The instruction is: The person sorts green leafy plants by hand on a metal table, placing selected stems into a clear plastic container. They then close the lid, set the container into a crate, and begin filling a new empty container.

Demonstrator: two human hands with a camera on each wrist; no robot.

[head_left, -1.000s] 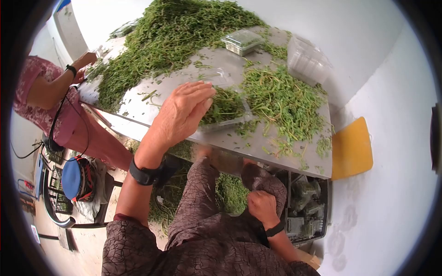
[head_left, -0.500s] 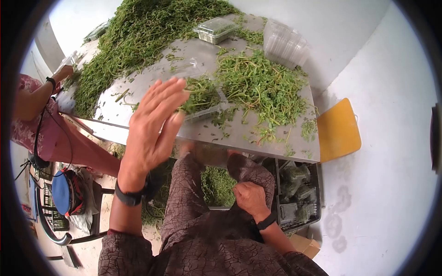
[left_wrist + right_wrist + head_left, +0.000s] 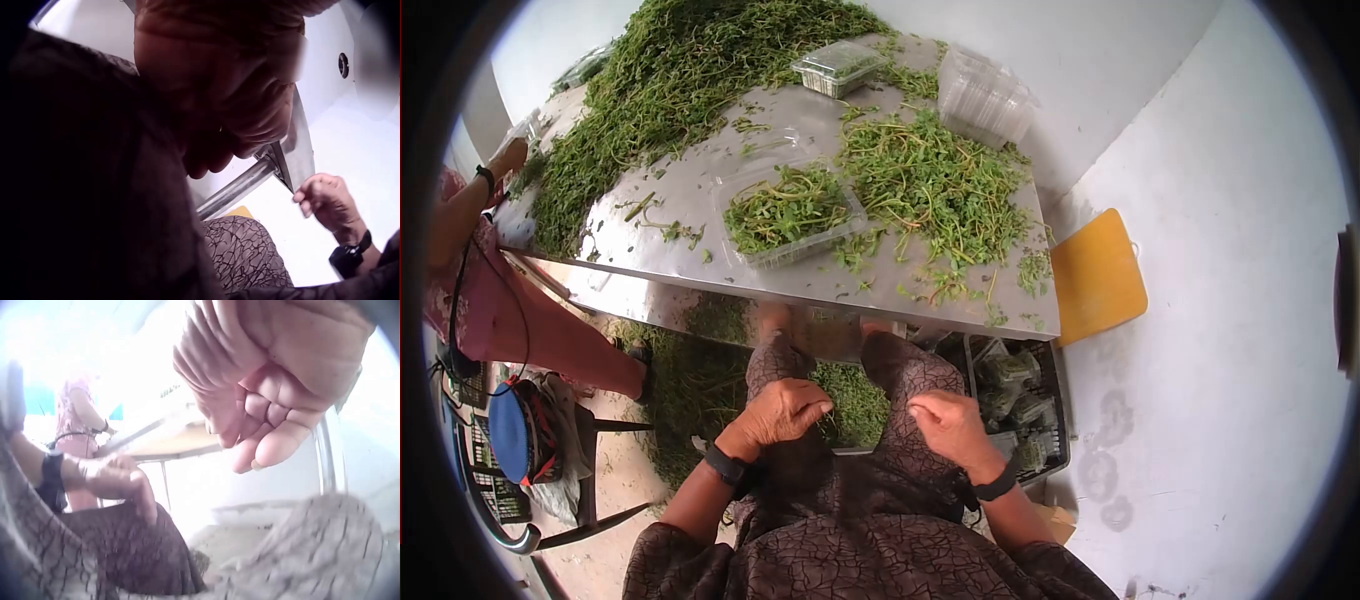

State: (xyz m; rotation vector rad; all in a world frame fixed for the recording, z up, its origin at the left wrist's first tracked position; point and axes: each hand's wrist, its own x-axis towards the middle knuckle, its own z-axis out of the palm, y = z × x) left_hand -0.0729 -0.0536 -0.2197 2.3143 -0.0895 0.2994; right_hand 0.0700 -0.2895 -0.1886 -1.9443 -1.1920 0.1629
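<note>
My left hand point(image 3: 785, 410) hovers by the left thigh, its fingers bent loosely with nothing in them. Over the right thigh is my right hand point(image 3: 953, 430); the right wrist view shows its fingers point(image 3: 284, 440) curled loosely toward a bare palm. Beyond the knees, on the metal table point(image 3: 700, 235), stands a clear plastic box point(image 3: 800, 250) filled with leafy green stems point(image 3: 785, 210), its lid folded back. A loose heap of the same greens point(image 3: 935, 185) lies right of it.
A large mound of greens point(image 3: 670, 80) covers the table's far left. Behind stand a closed plastic box point(image 3: 837, 68) and stacked clear containers point(image 3: 985, 100). A yellow board point(image 3: 1100, 280) leans at the wall. Below are a black crate point(image 3: 1055, 440) and a chair point(image 3: 580, 470). Another person point(image 3: 530, 310) stands left.
My left hand has come back from over the box on the table to the lap, its fingers now bent. The right hand stays near the right thigh. The head view has shifted right.
</note>
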